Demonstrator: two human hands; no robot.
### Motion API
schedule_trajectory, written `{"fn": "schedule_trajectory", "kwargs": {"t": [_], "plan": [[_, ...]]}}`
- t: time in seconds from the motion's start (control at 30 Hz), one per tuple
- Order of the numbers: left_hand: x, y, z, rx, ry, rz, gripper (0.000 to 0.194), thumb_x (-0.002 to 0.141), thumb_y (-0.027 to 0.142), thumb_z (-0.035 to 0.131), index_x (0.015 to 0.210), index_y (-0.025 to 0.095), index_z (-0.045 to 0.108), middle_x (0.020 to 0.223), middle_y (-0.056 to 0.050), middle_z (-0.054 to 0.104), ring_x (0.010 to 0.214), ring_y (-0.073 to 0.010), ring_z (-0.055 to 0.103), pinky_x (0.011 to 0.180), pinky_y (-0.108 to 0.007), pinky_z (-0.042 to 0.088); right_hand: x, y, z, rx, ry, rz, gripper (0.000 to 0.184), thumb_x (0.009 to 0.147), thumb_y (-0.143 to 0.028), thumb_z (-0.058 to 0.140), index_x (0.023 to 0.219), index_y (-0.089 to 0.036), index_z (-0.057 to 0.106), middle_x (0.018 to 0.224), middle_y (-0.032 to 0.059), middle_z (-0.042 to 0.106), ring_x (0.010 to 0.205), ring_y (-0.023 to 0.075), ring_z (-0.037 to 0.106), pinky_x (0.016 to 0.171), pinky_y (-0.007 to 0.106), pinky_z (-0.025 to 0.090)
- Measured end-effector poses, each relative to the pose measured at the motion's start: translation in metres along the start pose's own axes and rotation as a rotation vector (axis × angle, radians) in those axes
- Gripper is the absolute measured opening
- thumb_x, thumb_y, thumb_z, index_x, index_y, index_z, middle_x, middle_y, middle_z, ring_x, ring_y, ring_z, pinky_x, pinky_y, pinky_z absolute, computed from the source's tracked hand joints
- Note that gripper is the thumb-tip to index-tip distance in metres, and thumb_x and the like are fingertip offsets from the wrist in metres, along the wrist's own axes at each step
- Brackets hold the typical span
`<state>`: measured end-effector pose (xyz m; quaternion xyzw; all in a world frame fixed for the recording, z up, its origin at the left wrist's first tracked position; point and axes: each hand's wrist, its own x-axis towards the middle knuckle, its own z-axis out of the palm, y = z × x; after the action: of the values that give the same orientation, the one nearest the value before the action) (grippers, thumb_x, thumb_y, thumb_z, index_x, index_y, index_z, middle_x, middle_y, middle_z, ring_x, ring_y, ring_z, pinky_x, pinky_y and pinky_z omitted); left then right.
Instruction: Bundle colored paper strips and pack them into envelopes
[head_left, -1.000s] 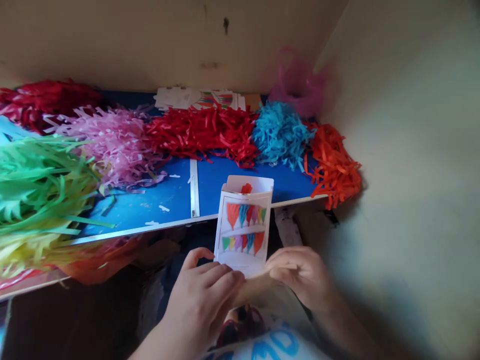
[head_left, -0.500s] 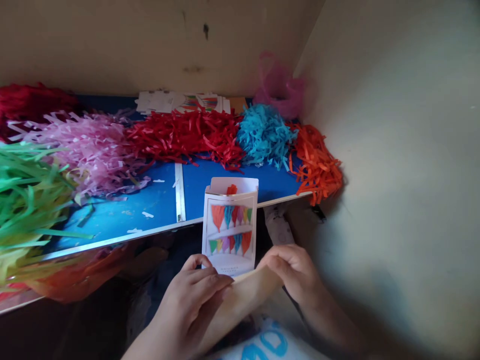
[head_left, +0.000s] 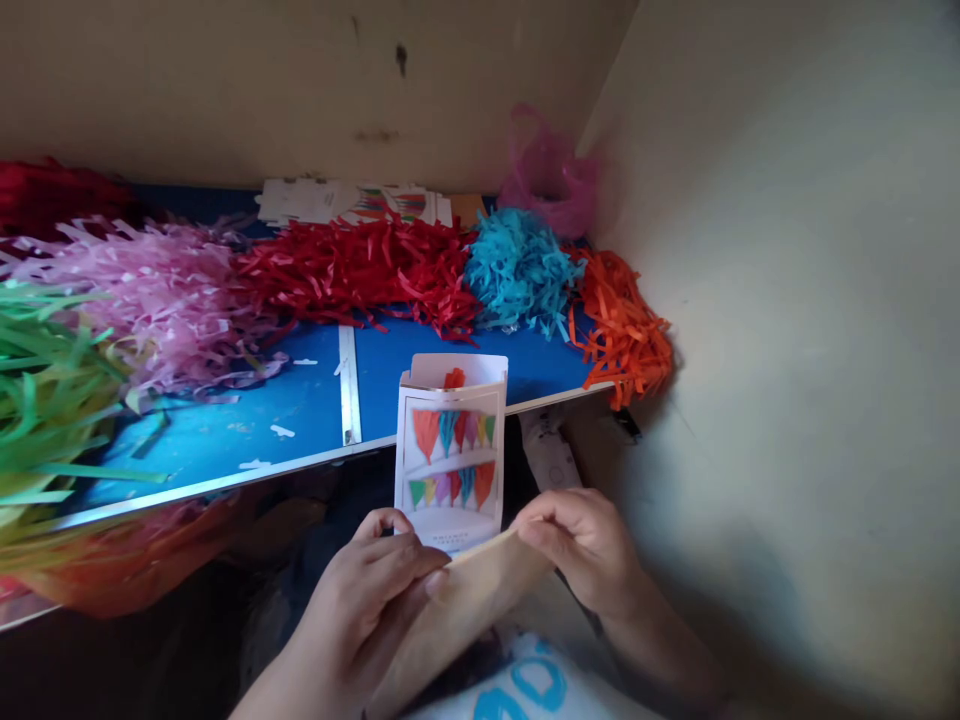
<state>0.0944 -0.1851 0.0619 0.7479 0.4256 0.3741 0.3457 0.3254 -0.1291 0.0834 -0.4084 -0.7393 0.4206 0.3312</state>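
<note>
A flat tan strip [head_left: 480,590], which looks like thin card or folded paper, slants up to the right between my hands. My right hand [head_left: 581,548] pinches its upper right end between thumb and fingers. My left hand [head_left: 360,595] is closed on the strip's left part, thumb along it and fingers curled. Just beyond stands a white box [head_left: 451,455] printed with colourful tassel garlands, its top flap up. A bit of orange-red paper [head_left: 454,379] shows inside the box mouth. The box's lower edge is hidden behind the strip and my left hand.
On the blue table [head_left: 435,342] lie fringed paper heaps: green [head_left: 45,350], pink [head_left: 165,300], red [head_left: 352,270], light blue [head_left: 521,265] and orange [head_left: 626,325]. Flat printed cartons [head_left: 315,200] and a pink plastic bag [head_left: 551,185] lie behind. A wall [head_left: 810,300] closes the right side.
The whole view has shifted slightly, so everything sits a little further left. Both hands keep hold of the tan strip, which is tilted a little differently.
</note>
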Motion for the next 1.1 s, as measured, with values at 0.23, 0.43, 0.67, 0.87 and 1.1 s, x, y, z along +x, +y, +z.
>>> {"fn": "schedule_trajectory", "kwargs": {"t": [0.23, 0.43, 0.67, 0.87, 1.1], "plan": [[0.002, 0.008, -0.002, 0.313, 0.081, 0.053, 0.021, 0.092, 0.014, 0.05, 0.105, 0.023, 0.063, 0.075, 0.004, 0.07, 0.064, -0.012, 0.064, 0.094, -0.039, 0.038, -0.003, 0.006, 0.001, -0.13, 0.063, -0.226, 0.024, 0.095, -0.03, 0.054, 0.078, -0.021, 0.067, 0.066, 0.0002, 0.071, 0.059, 0.014, 0.065, 0.061, 0.024, 0.05], [0.008, 0.027, 0.01, 0.342, 0.203, 0.082, 0.017, 0.093, 0.016, 0.051, 0.099, 0.024, 0.065, 0.075, 0.004, 0.071, 0.064, -0.0121, 0.065, 0.094, -0.037, 0.037, -0.006, 0.002, 0.003, -0.167, 0.047, -0.369, 0.014, 0.095, -0.021, 0.054, 0.091, -0.021, 0.068, 0.074, 0.0021, 0.074, 0.068, 0.0163, 0.067, 0.07, 0.03, 0.052], [0.008, 0.023, 0.015, 0.297, 0.222, 0.109, 0.017, 0.092, 0.009, 0.05, 0.094, 0.021, 0.063, 0.069, 0.004, 0.067, 0.057, -0.0104, 0.06, 0.087, -0.035, 0.038, -0.007, 0.004, 0.005, -0.106, 0.049, -0.323, 0.026, 0.098, -0.039, 0.052, 0.087, -0.021, 0.067, 0.07, 0.0026, 0.072, 0.065, 0.0164, 0.065, 0.067, 0.03, 0.051], [0.013, 0.026, 0.013, 0.312, 0.135, 0.097, 0.018, 0.092, 0.011, 0.046, 0.1, 0.021, 0.06, 0.075, 0.002, 0.068, 0.063, -0.0123, 0.063, 0.082, -0.034, 0.044, -0.007, 0.002, 0.003, -0.106, 0.047, -0.292, 0.018, 0.095, -0.028, 0.056, 0.084, -0.021, 0.067, 0.067, 0.0019, 0.071, 0.061, 0.0155, 0.062, 0.063, 0.029, 0.05], [0.029, 0.038, 0.019, 0.475, 0.121, 0.158, 0.024, 0.094, 0.011, 0.038, 0.081, 0.02, 0.055, 0.061, 0.002, 0.063, 0.053, -0.0132, 0.057, 0.068, -0.031, 0.047, -0.004, -0.003, 0.009, -0.093, 0.059, -0.364, 0.012, 0.092, -0.021, 0.056, 0.086, -0.02, 0.065, 0.069, 0.0025, 0.071, 0.061, 0.0157, 0.063, 0.063, 0.03, 0.05]]}}
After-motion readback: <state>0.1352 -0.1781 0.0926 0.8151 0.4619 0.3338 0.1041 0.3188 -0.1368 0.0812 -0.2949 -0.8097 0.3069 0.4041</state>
